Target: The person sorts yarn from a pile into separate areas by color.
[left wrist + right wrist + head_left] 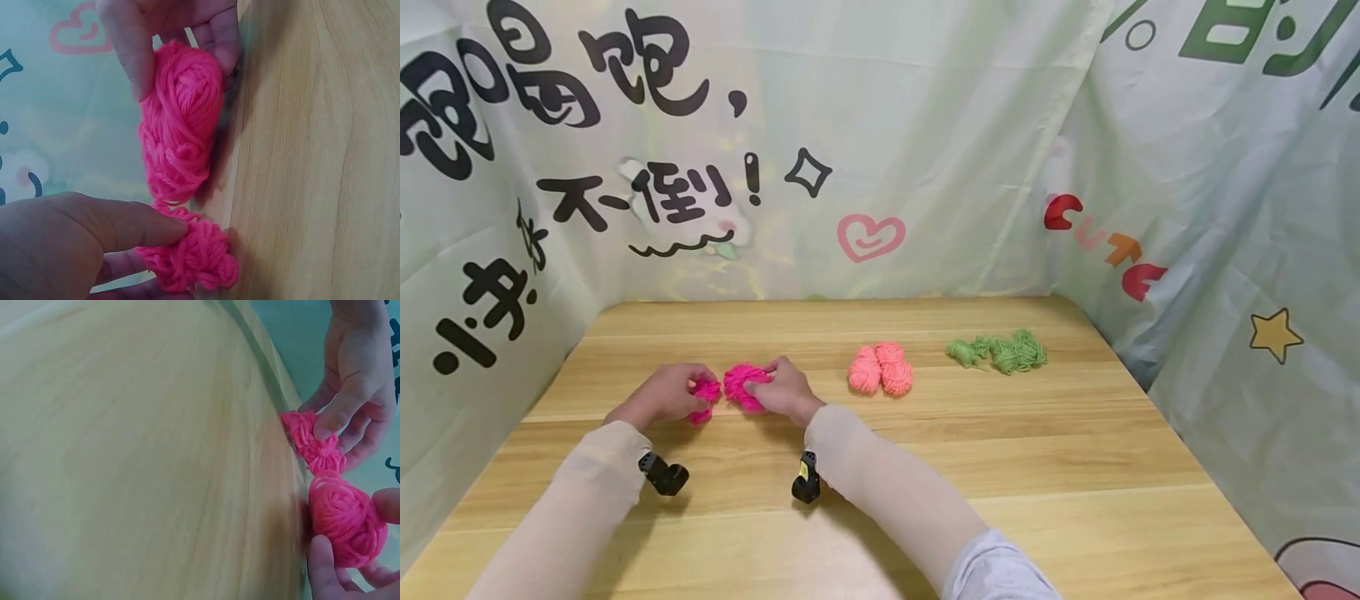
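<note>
At the left of the table, in the head view, my left hand (673, 392) pinches a small bunched piece of hot-pink yarn (704, 400) between thumb and fingers. Close on its right, my right hand (782, 390) grips a larger hot-pink yarn ball (745, 386) by its sides. The left wrist view shows the wound ball (181, 119) and the looser, knotted bunch (197, 253) meeting end to end. Strands seem to join them in the right wrist view, where the ball (349, 519) lies below the bunch (315, 442).
Coral-pink yarn balls (881, 369) sit together right of the hands. Farther right lie green yarn bundles (1000, 352). The wooden table (880, 492) ends at a printed curtain (940, 150) behind and at the sides. A small black camera (662, 473) is on each wrist.
</note>
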